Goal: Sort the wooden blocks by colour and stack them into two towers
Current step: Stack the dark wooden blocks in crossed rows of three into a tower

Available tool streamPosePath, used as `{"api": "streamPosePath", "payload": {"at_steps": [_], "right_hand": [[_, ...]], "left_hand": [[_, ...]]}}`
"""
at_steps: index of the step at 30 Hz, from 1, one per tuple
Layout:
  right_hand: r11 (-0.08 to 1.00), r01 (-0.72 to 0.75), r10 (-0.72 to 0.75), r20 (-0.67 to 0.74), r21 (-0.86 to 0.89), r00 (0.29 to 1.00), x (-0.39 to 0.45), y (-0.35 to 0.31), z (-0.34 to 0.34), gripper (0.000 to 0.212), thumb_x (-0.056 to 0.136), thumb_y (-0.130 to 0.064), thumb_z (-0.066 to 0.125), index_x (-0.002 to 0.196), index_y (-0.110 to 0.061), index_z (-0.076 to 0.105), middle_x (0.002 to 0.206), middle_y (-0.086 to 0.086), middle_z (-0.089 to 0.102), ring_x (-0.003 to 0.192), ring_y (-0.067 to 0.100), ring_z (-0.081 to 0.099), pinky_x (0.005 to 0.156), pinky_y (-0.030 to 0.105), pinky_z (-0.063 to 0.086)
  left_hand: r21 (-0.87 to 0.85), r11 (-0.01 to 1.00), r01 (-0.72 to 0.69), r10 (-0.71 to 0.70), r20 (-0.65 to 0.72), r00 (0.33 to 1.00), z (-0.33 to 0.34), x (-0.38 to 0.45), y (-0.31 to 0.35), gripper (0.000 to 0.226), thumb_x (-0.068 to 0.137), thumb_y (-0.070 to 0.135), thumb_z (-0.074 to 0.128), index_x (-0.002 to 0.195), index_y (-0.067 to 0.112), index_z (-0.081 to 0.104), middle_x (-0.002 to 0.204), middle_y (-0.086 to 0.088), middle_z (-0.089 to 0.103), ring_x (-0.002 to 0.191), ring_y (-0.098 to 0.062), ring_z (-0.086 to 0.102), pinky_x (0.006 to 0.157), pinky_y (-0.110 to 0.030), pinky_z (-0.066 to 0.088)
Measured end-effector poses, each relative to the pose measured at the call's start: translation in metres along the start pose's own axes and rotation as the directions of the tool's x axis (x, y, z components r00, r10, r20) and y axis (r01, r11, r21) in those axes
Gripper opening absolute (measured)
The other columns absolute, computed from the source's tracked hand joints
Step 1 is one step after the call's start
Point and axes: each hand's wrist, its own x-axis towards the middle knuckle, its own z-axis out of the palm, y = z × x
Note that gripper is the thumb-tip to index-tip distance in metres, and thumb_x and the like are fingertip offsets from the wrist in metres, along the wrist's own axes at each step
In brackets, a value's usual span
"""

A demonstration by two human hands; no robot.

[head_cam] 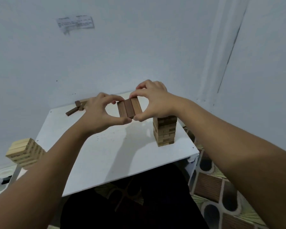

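The person is showing two bare arms with no sleeves on them. The left hand (98,113) and right hand (155,103) are wearing no rings. Dark trousers (155,195) are covering the legs.

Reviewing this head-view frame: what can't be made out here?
- Top of the tall tower: hidden behind the right hand.
- Loose blocks at the table's far edge: partly covered by the left hand, so no count.
- Paper on the wall: text too blurred to read.
- Base of the pale stack: hidden by the left forearm.
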Motion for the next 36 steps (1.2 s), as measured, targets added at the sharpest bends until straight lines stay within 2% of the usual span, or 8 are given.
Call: {"api": "streamPosePath", "payload": {"at_steps": [7, 12, 15, 20, 29, 33, 36], "right_hand": [[0.985, -0.160, 0.156, 0.064, 0.060, 0.986, -0.032, 0.054, -0.026, 0.067, 0.075, -0.056, 0.080, 0.135, -0.055, 0.051, 0.148, -0.010, 0.034, 0.140, 0.021, 0.022, 0.113, 0.040, 0.023], [0.959, -0.240, 0.220, 0.135, 0.153, 0.966, -0.042, 0.080, -0.031, 0.073, 0.066, -0.062, 0.079, 0.133, -0.059, 0.050, 0.148, -0.010, 0.033, 0.140, 0.021, 0.023, 0.115, 0.051, 0.029], [0.950, -0.256, 0.227, 0.162, 0.182, 0.960, -0.042, 0.089, -0.030, 0.075, 0.062, -0.064, 0.078, 0.131, -0.060, 0.050, 0.146, -0.012, 0.033, 0.139, 0.018, 0.022, 0.113, 0.050, 0.030], [0.945, -0.249, 0.214, 0.178, 0.211, 0.961, -0.039, 0.098, -0.028, 0.068, 0.071, -0.056, 0.084, 0.131, -0.059, 0.051, 0.146, -0.011, 0.032, 0.138, 0.017, 0.022, 0.112, 0.048, 0.030], [0.923, -0.270, 0.213, 0.221, 0.273, 0.952, -0.035, 0.099, -0.022, 0.067, 0.072, -0.054, 0.085, 0.130, -0.058, 0.053, 0.145, -0.008, 0.033, 0.137, 0.017, 0.028, 0.108, 0.042, 0.033], [0.905, -0.294, 0.219, 0.256, 0.307, 0.942, -0.034, 0.106, -0.017, 0.083, 0.059, -0.065, 0.083, 0.132, -0.065, 0.046, 0.151, -0.009, 0.030, 0.144, 0.020, 0.026, 0.117, 0.050, 0.032], [0.897, -0.298, 0.216, 0.264, 0.326, 0.940, -0.036, 0.115, -0.014, 0.097, 0.054, -0.068, 0.084, 0.140, -0.062, 0.040, 0.156, -0.010, 0.028, 0.148, 0.021, 0.024, 0.117, 0.049, 0.031]], "left_hand": [[-0.065, 0.998, -0.018, 0.025, 0.099, 0.995, 0.049, 0.030, 0.040, 0.070, 0.051, 0.077, 0.082, 0.114, 0.056, 0.063, 0.116, 0.021, 0.051, 0.126, -0.017, 0.042, 0.112, -0.051, 0.038], [-0.037, 0.999, 0.002, 0.003, 0.144, 0.990, 0.069, 0.040, 0.058, 0.068, 0.053, 0.076, 0.081, 0.114, 0.055, 0.063, 0.116, 0.022, 0.050, 0.125, -0.013, 0.037, 0.114, -0.051, 0.033], [-0.013, 1.000, 0.011, -0.008, 0.162, 0.987, 0.073, 0.042, 0.063, 0.065, 0.056, 0.073, 0.081, 0.115, 0.053, 0.063, 0.117, 0.020, 0.051, 0.124, -0.014, 0.037, 0.114, -0.049, 0.033], [0.003, 0.999, 0.033, -0.033, 0.171, 0.985, 0.076, 0.045, 0.064, 0.063, 0.057, 0.072, 0.080, 0.114, 0.053, 0.063, 0.117, 0.020, 0.050, 0.123, -0.014, 0.036, 0.112, -0.048, 0.033], [0.014, 0.997, 0.080, -0.081, 0.214, 0.973, 0.077, 0.046, 0.060, 0.066, 0.056, 0.074, 0.080, 0.116, 0.052, 0.063, 0.120, 0.021, 0.053, 0.126, -0.016, 0.037, 0.112, -0.052, 0.035], [-0.080, 0.987, 0.143, -0.116, 0.270, 0.956, 0.075, 0.044, 0.055, 0.090, 0.048, 0.075, 0.088, 0.130, 0.057, 0.055, 0.128, 0.021, 0.054, 0.132, -0.017, 0.038, 0.112, -0.050, 0.039], [-0.161, 0.968, 0.192, -0.136, 0.307, 0.942, 0.073, 0.041, 0.048, 0.095, 0.054, 0.060, 0.096, 0.139, 0.049, 0.054, 0.133, 0.015, 0.055, 0.131, -0.017, 0.044, 0.100, -0.040, 0.044]]}}
